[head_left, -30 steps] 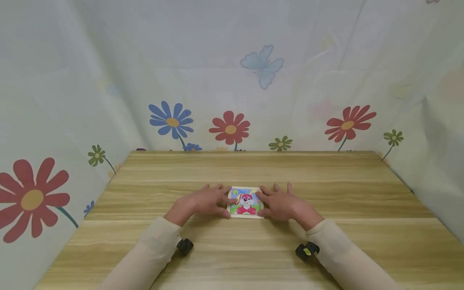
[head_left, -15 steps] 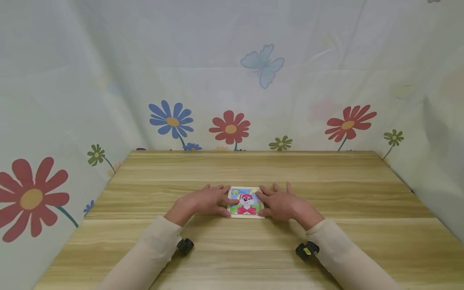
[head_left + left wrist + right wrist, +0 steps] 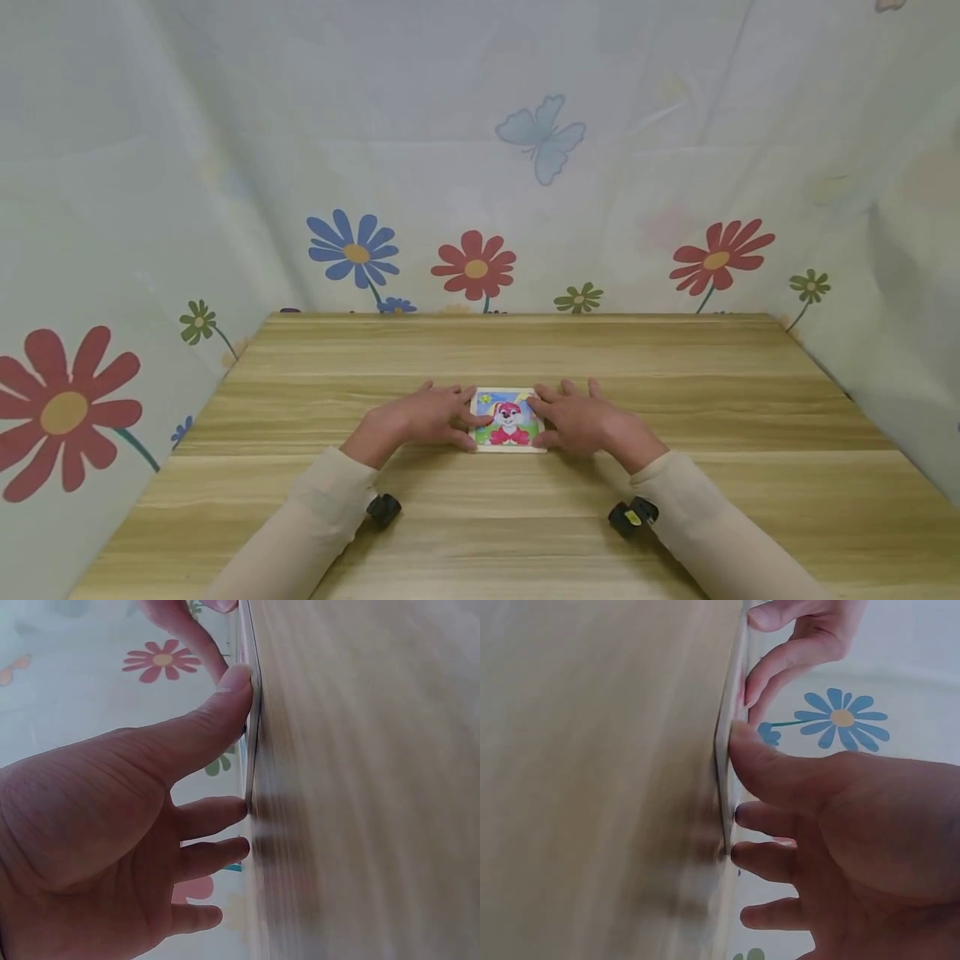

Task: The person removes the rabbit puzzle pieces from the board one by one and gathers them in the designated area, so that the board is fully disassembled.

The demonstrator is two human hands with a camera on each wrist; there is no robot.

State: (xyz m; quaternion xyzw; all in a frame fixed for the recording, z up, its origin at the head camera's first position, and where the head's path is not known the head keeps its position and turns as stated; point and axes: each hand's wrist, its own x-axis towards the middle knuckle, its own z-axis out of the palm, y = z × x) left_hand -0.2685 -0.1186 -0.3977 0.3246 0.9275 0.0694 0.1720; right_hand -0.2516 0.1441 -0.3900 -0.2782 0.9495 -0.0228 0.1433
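In the head view a small square picture board (image 3: 509,437) with a pale rim lies flat on the wooden table, showing a pink-and-white cartoon rabbit. My left hand (image 3: 431,417) rests at its left side, thumb near the front corner and one finger reaching over the picture. On the right side my right hand (image 3: 581,421) touches it likewise, thumb at the near corner and a finger on the upper part. Both wrist views show the board's thin edge (image 3: 253,742) against the table, with thumbs on its top and the other fingers loosely extended.
The wood-grain table (image 3: 480,533) runs back to a pale curtain (image 3: 420,100) printed with flowers and a butterfly. Its sides also hang along the left and right table edges. A black wrist camera (image 3: 384,510) sits under the left cuff, another (image 3: 632,517) under the right.
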